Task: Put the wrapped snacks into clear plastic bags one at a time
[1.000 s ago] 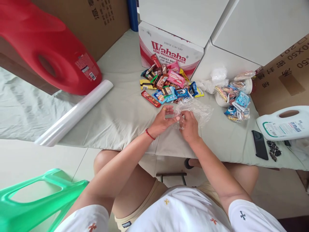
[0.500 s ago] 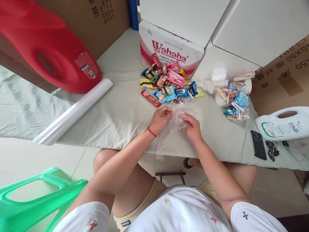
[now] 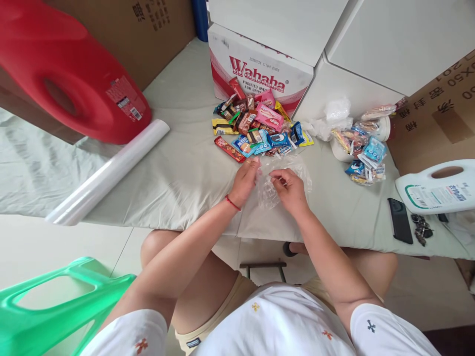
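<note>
At left, a red jug [image 3: 96, 84] is in front of a brown carton [image 3: 156, 44], with a green stool [image 3: 74, 306] lower down. A Wahaha box [image 3: 256, 74] sits at the back. At right, a white bottle [image 3: 438, 193] is near a black phone [image 3: 401, 222] and keys [image 3: 421, 230], another carton [image 3: 438, 113] behind.

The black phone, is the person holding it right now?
No, the black phone lies beside the keys, while the left hand and right hand are at the clear plastic.
</note>
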### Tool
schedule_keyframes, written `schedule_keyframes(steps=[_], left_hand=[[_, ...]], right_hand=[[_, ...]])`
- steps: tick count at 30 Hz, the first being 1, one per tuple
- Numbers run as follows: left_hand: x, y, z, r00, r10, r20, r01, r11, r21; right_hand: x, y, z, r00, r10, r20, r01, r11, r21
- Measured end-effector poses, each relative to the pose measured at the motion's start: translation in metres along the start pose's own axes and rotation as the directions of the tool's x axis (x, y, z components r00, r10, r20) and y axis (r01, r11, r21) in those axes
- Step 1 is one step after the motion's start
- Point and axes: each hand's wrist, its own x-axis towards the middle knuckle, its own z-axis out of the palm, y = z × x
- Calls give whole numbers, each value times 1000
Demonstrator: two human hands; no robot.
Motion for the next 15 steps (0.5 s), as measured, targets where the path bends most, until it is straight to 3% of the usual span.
schedule_keyframes(steps=[4, 8, 12, 15], left_hand=[[6, 15, -8, 989, -144, 40, 146, 989, -32], [12, 18, -17, 971, -207, 121, 195, 975, 102], [16, 9, -18, 993, -117, 10, 116, 990, 76], [17, 5, -16, 990, -86, -109, 85, 996, -18]], right_hand=[[-5, -8, 6, 985, -88, 151, 91, 996, -13], [-11, -8, 3, 979, -80, 186, 68, 995, 74], [-18, 3, -9, 998, 61, 12, -62, 978, 200], [-29, 16, -19, 941, 295, -164, -215, 898, 384]])
